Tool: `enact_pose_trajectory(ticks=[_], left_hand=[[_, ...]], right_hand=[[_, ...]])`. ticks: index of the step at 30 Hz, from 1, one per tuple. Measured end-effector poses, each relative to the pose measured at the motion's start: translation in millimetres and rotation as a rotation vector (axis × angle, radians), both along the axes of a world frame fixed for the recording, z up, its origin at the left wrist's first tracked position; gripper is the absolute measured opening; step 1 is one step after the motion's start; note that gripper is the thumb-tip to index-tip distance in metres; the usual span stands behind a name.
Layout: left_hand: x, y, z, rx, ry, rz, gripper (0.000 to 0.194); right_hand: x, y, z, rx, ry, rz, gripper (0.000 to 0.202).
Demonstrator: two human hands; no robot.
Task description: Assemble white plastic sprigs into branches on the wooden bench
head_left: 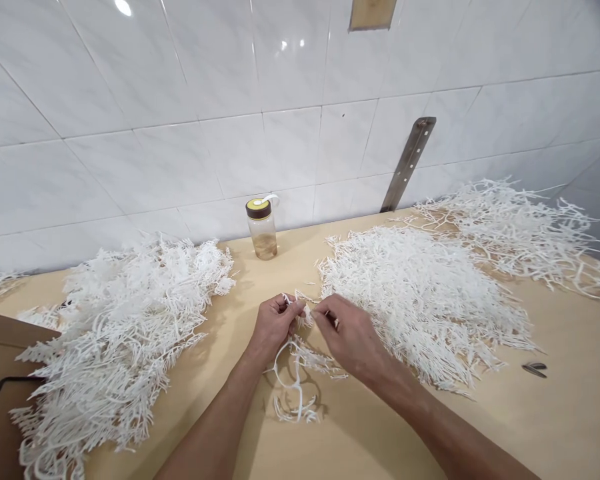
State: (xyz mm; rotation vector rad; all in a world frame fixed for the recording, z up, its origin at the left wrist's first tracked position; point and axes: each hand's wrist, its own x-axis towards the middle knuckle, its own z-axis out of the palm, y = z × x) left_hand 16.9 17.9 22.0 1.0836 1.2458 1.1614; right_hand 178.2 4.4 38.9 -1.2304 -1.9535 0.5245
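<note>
Near the middle of the table, my left hand is closed, its thumb and fingers pinching a white branched plastic stem. The stem's thin curved branches hang below the hand, with small frilled tips resting close to the tabletop. My right hand is just to the right, thumb and index finger pinched together beside the stem's upper end. Whatever is between those right fingertips is too small to make out. Just beyond the right hand lies a heap of small white plastic sprigs.
A large pile of white branched pieces covers the left side. Long stems lie at the back right. A lidded bottle stands near the tiled wall, by a metal bracket. Small dark snips lie right; a brown box, left.
</note>
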Motion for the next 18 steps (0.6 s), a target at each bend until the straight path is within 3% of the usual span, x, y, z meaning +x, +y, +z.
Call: enact_pose_trajectory(ticks=[6,10,12,18], left_hand=[[1,-3,5.8,-0.058,-0.086,-0.070,0.037],[-1,-2,5.2,-0.054,-0.110,-0.103,0.037],[-2,-2,4.5,-0.060,-0.110,-0.117,0.036],[-2,-1,1.5,-0.071,-0.120,-0.098,0.036]], right_hand=[[36,27,3.7,0.188,-0.054,-0.235,0.014],[44,30,7.3,0.232,-0.070,-0.339,0.010],[40,28,7.7,0.204,-0.042,-0.326,0.015],[15,13,0.1,-0.100,-0.090,-0.094,0.021]])
